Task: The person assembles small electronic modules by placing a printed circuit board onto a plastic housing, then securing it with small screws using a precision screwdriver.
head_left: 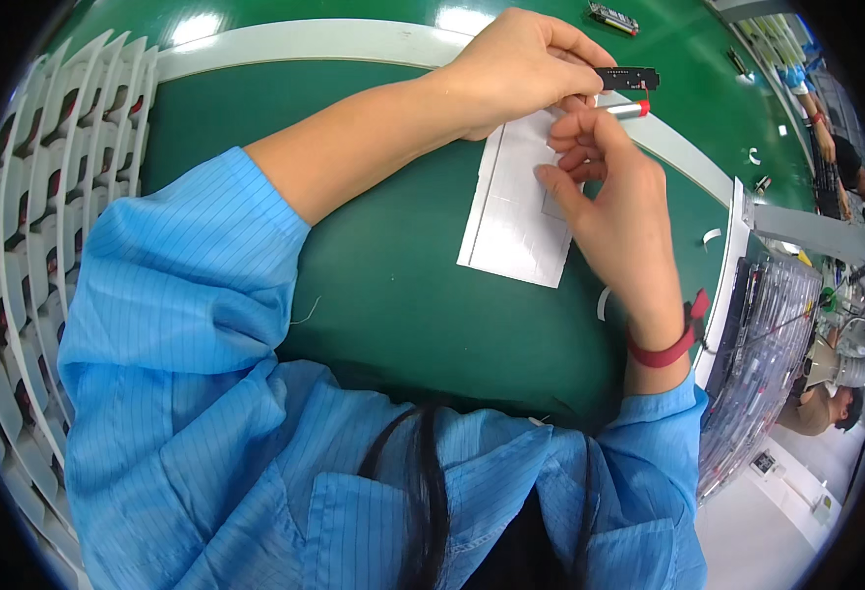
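Observation:
My left hand [526, 74] is closed on one end of a narrow black circuit board [631, 79] above the far part of the mat. Just below the board lies a small silver cylinder with a red end [624, 111], apparently a battery cell, and a thin red wire runs between the two. Fingers cover the cylinder's other end. My right hand [614, 187] is close by with curled fingers, a gap showing between thumb and forefinger and nothing visible in it. Beneath both hands is a white sheet [516, 221] marked with faint cut lines, perhaps labels.
White trays [69, 187] with dark and red pieces stand stacked at the left. A similar board assembly [612, 18] lies at the far side. White strips [712, 236] are scattered to the right, near clear plastic packs [762, 364]. Other people [826, 408] are at the far right.

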A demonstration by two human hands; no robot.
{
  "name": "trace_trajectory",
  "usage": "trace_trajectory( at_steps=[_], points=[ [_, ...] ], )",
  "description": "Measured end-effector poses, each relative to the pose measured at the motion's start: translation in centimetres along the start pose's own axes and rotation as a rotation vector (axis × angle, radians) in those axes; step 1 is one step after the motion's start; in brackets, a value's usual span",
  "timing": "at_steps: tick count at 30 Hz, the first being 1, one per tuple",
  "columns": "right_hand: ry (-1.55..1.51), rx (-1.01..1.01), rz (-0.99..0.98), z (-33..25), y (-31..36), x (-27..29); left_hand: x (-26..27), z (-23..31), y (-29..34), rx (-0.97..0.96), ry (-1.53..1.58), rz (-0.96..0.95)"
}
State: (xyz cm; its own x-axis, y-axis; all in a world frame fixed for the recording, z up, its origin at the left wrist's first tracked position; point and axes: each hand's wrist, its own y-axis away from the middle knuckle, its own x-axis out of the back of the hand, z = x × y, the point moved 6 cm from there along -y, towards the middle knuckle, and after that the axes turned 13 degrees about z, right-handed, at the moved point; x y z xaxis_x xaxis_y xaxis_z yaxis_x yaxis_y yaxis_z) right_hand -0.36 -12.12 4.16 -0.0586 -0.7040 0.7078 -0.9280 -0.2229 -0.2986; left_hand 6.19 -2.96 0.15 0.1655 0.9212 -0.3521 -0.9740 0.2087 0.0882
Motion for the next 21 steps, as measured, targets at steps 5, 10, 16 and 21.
trace_trajectory(
  at_steps=[5,10,16,21],
  points=[
    [-0.063,-0.023,-0.019,0.9,-0.3,0.1,-0.4,-0.5,0.4,0.001,-0.119,-0.012],
    [0.059,0.526,0.062,-5.6,4.0,3.3,0.7,-0.4,1.4,-0.148,-0.345,0.042],
    [-0.987,-0.469,0.372,5.2,-0.5,6.6,-0.8,-1.3,0.6,0.081,-0.187,0.006],
    [-1.025,-0.536,0.354,8.1,-0.6,3.5,-0.9,-1.2,1.0,0.105,-0.144,0.001]
  ],
)
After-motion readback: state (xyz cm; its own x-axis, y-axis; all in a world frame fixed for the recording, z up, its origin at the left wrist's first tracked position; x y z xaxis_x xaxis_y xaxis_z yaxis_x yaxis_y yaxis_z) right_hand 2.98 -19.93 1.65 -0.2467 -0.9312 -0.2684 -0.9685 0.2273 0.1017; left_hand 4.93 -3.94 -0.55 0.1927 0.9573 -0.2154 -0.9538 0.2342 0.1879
